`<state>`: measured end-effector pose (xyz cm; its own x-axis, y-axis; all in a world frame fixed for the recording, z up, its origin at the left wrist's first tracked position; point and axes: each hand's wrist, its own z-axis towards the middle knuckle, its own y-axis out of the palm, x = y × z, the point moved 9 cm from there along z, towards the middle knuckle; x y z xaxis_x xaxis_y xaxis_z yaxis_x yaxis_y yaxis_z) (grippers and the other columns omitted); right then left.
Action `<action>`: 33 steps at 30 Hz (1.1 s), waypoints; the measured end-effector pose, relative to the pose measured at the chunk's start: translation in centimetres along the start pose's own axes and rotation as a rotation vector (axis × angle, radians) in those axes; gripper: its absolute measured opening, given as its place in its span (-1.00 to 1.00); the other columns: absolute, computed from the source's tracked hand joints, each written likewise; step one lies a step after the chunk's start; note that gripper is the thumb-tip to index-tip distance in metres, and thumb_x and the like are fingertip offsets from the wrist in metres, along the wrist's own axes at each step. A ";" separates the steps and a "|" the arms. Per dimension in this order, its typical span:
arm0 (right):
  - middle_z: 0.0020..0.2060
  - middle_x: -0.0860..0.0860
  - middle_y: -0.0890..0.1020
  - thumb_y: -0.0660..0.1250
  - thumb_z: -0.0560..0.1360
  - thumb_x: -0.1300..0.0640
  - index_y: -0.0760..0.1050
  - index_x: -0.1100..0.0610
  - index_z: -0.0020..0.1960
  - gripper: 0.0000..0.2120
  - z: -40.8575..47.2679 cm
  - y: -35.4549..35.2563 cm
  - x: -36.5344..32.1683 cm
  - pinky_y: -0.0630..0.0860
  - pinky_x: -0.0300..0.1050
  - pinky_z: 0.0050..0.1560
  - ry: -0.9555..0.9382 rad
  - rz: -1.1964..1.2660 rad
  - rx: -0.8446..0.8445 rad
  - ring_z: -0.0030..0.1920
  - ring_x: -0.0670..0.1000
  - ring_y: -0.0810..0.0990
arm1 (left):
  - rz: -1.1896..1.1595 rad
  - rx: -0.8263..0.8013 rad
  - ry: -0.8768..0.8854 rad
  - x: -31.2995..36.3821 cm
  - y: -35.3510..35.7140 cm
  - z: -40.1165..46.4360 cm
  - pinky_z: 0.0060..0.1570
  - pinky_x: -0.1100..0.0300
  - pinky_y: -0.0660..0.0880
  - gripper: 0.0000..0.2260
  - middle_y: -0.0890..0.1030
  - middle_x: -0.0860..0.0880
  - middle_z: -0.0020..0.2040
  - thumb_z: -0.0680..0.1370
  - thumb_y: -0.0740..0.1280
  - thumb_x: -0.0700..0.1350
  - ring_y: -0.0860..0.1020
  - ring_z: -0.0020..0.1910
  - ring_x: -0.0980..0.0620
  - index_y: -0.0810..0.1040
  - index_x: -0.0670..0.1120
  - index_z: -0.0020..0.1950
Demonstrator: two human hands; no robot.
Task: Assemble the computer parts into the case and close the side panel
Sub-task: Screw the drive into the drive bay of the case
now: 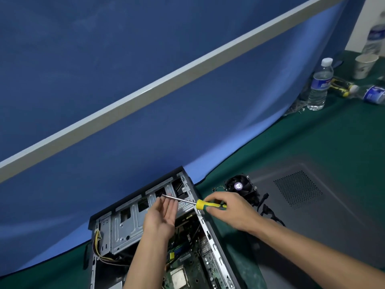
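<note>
Two hands work above the open computer case (pixel 133 224), which lies on its side on the green tabletop (pixel 312 138) against a blue partition (pixel 125 69). We see the right hand (pixel 231 211) with its grip closed round the yellow and green handle of a screwdriver (pixel 200 204); the shaft runs left and slightly up, and its tip ends just over the fingertips of the left hand (pixel 164 215). That left hand is held palm up with its fingers straight and loose, so its grip is wide; we cannot tell whether something small, such as a screw, sits at the fingertips. Inside the case we make out the motherboard (pixel 187 265) with a bare square processor (pixel 178 278) near the bottom edge, partly covered by the left forearm and cut off by the frame. Yellow cables (pixel 98 245) hang at the case's left end. Just right of the case lies a cooler fan (pixel 239 185), its lower part hidden behind the right hand, with black cables (pixel 268 211) trailing beside it. The grey side panel (pixel 312 195) lies flat further right, running out of frame. Far back stand water bottles (pixel 318 84) and a paper cup (pixel 363 65), blurred
</note>
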<state>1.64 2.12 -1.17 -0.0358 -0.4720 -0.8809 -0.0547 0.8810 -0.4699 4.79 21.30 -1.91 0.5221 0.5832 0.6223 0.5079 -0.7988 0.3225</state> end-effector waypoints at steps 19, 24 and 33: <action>-0.15 -0.23 0.61 0.33 0.44 -0.17 0.58 -0.14 0.00 -0.81 0.5 1.2 -4.8 0.44 -0.19 -0.10 -0.146 -0.199 -0.056 -0.12 -0.18 0.53 | -0.273 -0.089 0.037 2.1 -3.2 -0.9 0.22 -0.02 0.42 -0.80 0.57 -0.19 0.03 0.63 0.17 -0.18 0.58 -0.08 -0.09 0.49 -0.25 -0.10; -0.33 -0.02 0.65 0.45 0.35 -0.10 0.62 -0.06 -0.17 -0.86 2.2 1.2 -5.1 0.43 -0.21 -0.35 0.007 -0.032 -0.133 -0.42 -0.09 0.53 | -0.225 -0.064 0.117 2.5 -3.3 -0.9 0.10 -0.06 0.44 -0.78 0.54 -0.23 0.09 0.64 0.15 -0.16 0.53 0.07 -0.12 0.48 -0.24 -0.09; -0.12 -0.12 0.54 0.45 0.41 0.06 0.40 -0.08 -0.19 -0.79 3.3 -1.1 -10.3 0.41 -0.23 -0.19 -0.038 0.045 0.194 -0.17 -0.16 0.50 | -0.376 -0.044 -0.048 1.9 -3.1 1.2 0.28 0.10 0.35 -0.67 0.52 -0.15 0.27 0.68 0.03 -0.13 0.49 0.28 -0.02 0.47 -0.30 -0.09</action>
<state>5.36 6.11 8.26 0.0042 -0.4340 -0.9009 0.1392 0.8924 -0.4292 5.03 25.10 -2.61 0.3368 0.8423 0.4208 0.6406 -0.5325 0.5533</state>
